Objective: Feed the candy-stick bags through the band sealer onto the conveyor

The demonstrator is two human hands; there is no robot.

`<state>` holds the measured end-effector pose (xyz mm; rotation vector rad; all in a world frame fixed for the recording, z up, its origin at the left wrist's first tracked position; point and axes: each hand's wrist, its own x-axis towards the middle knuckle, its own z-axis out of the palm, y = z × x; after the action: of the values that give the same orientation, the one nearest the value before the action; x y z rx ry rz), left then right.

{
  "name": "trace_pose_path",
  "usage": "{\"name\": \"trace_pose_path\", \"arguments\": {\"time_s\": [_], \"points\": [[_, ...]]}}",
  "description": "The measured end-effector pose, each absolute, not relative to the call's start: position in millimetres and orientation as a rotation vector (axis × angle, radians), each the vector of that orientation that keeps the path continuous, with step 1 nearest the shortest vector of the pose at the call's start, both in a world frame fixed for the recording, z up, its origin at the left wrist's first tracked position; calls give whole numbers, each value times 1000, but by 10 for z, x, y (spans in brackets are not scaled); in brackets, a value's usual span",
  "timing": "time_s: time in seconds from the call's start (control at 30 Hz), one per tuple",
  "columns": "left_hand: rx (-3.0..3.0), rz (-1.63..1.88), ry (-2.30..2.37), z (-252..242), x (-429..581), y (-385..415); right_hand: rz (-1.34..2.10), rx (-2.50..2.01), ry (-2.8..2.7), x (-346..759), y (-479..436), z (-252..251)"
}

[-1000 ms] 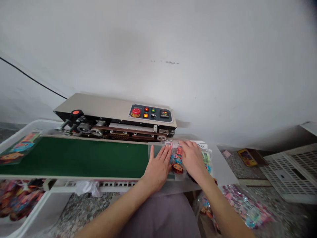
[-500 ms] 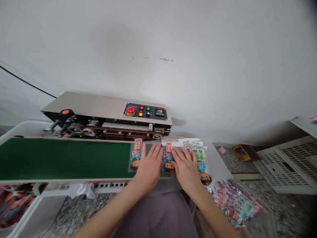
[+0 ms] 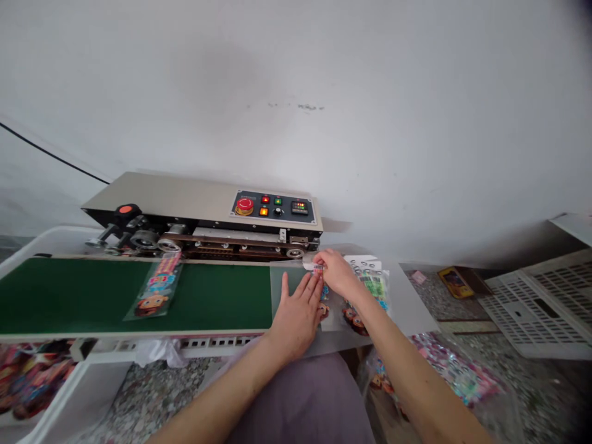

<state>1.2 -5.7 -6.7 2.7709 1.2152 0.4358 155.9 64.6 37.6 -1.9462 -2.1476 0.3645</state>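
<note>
My left hand lies flat with its fingers spread over a clear plastic packet at the right end of the green belt. Its fingertips press on the packet, hiding much of the printed card inside. My right hand pinches the top of the same packet beside the sealing machine. Part of a cartoon face shows below the fingers. On the belt to the left, another packet with a pink and blue card and a cartoon head lies slightly tilted, its top at the machine's edge.
Several more packets lie right of my right hand on a pale sheet. A large bag of packets is below at the right. The conveyor belt runs left. White crates stand on the floor at the right.
My right hand has gone from lying flat to pinching the packet's top. My left hand has shifted right. A packet now lies farther left on the belt, where none lay before.
</note>
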Motion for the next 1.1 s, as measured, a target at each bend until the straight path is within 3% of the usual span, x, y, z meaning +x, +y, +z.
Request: {"name": "trace_pose_path", "arguments": {"time_s": [0.13, 0.23, 0.43, 0.8, 1.1], "points": [[2719, 430, 1240, 1, 80, -63, 293, -1925, -2149, 1712, 466, 567], [2732, 444, 1220, 9, 153, -31, -20, -1974, -2116, 1957, 72, 627], [2776, 480, 1233, -109, 101, 26, -454, -2154, -2139, 2129, -624, 279], [2677, 397, 1640, 20, -520, 76, -248, -2146, -2028, 1139, -141, 218], [2842, 465, 1061, 35, -25, 29, -263, -2156, -2075, 1545, -343, 273]]}}
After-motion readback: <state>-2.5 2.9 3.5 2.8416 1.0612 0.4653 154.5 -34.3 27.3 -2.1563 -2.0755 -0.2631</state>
